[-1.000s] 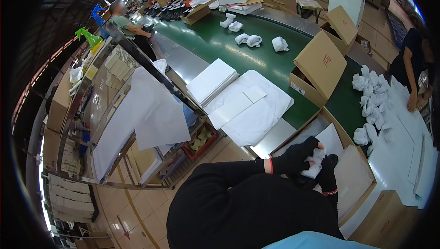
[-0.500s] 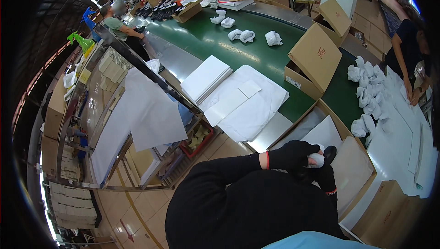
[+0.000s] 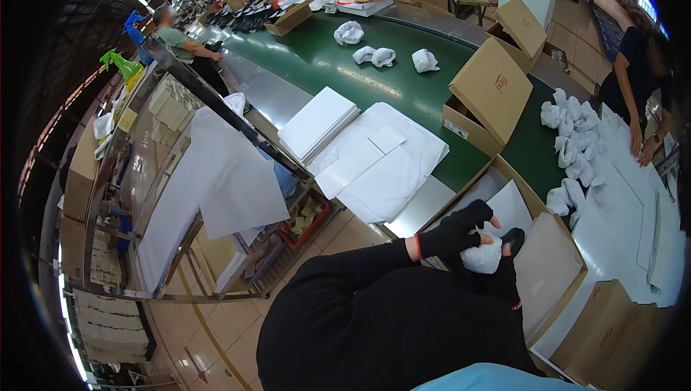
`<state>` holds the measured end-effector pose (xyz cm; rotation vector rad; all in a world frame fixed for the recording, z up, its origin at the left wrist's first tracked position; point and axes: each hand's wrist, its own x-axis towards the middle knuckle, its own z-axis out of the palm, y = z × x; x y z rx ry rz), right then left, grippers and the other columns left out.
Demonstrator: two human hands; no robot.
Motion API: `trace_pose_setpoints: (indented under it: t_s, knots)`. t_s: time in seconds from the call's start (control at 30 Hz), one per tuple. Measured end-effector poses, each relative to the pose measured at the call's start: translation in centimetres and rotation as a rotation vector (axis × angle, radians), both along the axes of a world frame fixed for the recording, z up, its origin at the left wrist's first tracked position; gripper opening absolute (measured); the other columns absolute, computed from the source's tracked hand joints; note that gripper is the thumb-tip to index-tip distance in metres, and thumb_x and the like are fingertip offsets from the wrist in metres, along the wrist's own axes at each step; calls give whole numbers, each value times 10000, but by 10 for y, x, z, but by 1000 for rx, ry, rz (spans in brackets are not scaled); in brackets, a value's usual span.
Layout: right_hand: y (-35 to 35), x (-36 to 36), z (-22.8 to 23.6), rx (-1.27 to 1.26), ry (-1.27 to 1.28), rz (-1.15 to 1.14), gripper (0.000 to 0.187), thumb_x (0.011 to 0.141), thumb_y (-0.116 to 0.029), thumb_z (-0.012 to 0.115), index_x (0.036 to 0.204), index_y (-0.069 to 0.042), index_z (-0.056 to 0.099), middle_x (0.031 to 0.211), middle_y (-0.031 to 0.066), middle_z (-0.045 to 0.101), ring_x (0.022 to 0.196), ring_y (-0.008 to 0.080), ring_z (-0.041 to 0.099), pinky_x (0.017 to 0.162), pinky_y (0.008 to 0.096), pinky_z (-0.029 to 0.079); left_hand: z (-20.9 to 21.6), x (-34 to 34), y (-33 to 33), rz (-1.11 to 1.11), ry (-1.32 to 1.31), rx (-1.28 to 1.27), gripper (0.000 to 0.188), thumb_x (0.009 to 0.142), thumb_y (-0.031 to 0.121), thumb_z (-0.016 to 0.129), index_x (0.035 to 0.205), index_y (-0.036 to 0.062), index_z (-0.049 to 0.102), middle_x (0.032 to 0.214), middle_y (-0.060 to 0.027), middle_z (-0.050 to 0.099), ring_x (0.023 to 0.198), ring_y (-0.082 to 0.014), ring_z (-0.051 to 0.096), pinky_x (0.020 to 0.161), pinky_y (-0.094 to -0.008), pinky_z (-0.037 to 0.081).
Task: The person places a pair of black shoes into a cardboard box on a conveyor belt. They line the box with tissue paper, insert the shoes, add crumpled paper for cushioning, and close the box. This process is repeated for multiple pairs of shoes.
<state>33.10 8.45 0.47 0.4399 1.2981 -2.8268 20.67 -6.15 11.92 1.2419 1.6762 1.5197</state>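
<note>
My left hand (image 3: 461,230), in a black fingerless glove, has its thumb and fingers on a wad of crumpled white paper (image 3: 482,257). Just below and right of it, my right hand (image 3: 506,270) grips a black shoe (image 3: 513,238), its thumb by the wad. Only the shoe's rounded dark end shows; the rest is hidden by the hands and paper. Both hands are over an open cardboard box (image 3: 534,195) holding white and greyish sheets of paper (image 3: 553,258).
A tilted-lid shoebox (image 3: 497,88) stands on the green conveyor (image 3: 288,63), near several paper wads (image 3: 425,61). Stacked white sheets (image 3: 317,123) lie left. A metal rack (image 3: 237,121) stands further left. Right, a co-worker's hands (image 3: 643,147) rest on white sheets (image 3: 626,196).
My left hand has shifted slightly left and up, its fingers spreading more. More of the paper wad shows below it. At the far end, a co-worker's white box has moved right.
</note>
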Motion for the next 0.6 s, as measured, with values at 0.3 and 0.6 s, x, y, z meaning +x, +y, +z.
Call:
trace_pose_setpoints:
  t_s: [0.3,0.6]
  knots:
    - [3,27,22,-127,-33,-109,373,1004,-293,361,1282,-64,459,1153,92,530,1083,232,542,914,340,466,1,9,1,6,501,73,400,723,149,716,1095,55,603,992,-124,605,943,-291,576,848,-375,443]
    - [16,46,4,256,-149,-257,509,1014,-420,358,1352,-49,439,1232,81,543,1115,179,520,961,291,411,-43,10,41,-257,-192,-22,415,884,210,570,1257,45,493,1091,-155,622,1010,-333,599,881,-376,461]
